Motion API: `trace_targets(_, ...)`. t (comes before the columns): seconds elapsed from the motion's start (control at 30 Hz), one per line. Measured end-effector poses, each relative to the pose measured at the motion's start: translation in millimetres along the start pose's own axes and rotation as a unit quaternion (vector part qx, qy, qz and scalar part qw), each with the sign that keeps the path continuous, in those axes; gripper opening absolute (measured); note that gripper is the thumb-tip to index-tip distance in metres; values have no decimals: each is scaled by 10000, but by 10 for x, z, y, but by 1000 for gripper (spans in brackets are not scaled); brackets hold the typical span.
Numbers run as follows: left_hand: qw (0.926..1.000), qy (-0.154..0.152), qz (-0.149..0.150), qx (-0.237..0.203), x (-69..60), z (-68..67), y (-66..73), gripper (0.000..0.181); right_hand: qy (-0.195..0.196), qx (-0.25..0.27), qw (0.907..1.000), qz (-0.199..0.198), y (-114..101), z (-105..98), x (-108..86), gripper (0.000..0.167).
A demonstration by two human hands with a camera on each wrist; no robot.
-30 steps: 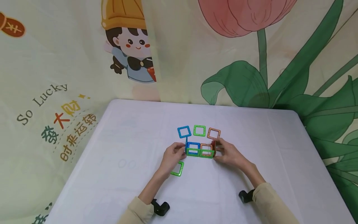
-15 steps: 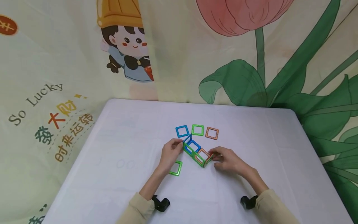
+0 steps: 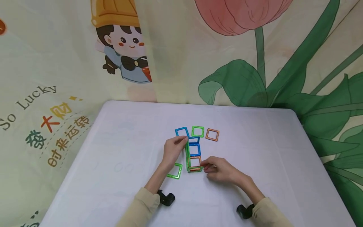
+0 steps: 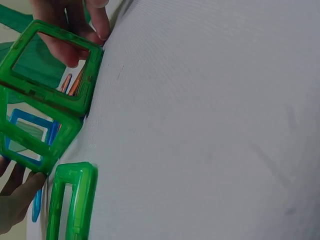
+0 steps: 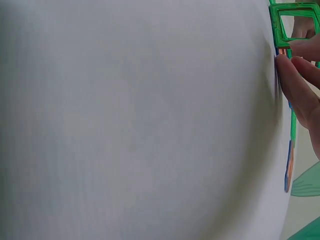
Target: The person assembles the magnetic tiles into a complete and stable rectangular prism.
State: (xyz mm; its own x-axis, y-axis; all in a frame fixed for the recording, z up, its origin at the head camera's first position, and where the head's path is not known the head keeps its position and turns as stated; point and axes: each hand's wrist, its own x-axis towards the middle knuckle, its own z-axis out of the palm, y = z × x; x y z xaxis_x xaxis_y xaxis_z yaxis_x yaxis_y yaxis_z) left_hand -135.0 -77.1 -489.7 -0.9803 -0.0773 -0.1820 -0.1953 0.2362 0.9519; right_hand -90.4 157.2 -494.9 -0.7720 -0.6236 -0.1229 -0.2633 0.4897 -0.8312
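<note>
The left hand (image 3: 173, 151) pinches the far-left corner of the tile box (image 3: 188, 157) on the table (image 3: 130, 138), the right hand (image 3: 222, 170) its near-right corner. A loose green tile (image 3: 180, 171) lies nearby.

An open-topped box of hollow square plastic frames (image 3: 187, 157) stood lengthwise on the desk (image 3: 136, 142), its long left side green and upright, its base blue and orange.

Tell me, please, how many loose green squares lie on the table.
2: a far green square, between a blue square and an orange square, and a near green square, partly hidden by the left arm, which could conceal more.
</note>
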Motion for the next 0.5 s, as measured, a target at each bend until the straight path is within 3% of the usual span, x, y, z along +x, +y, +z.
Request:
trace_targets(0.3, 9998, 205, -27, 26, 31, 43, -9, 31, -66, -36, 9998, -176, -26, 58, 68, 36)
trace_targets(0.5, 9996, 225, -176, -7, 40, 48, -12, 31, 281, -374, 9989, -47, -13, -23, 123, 32)
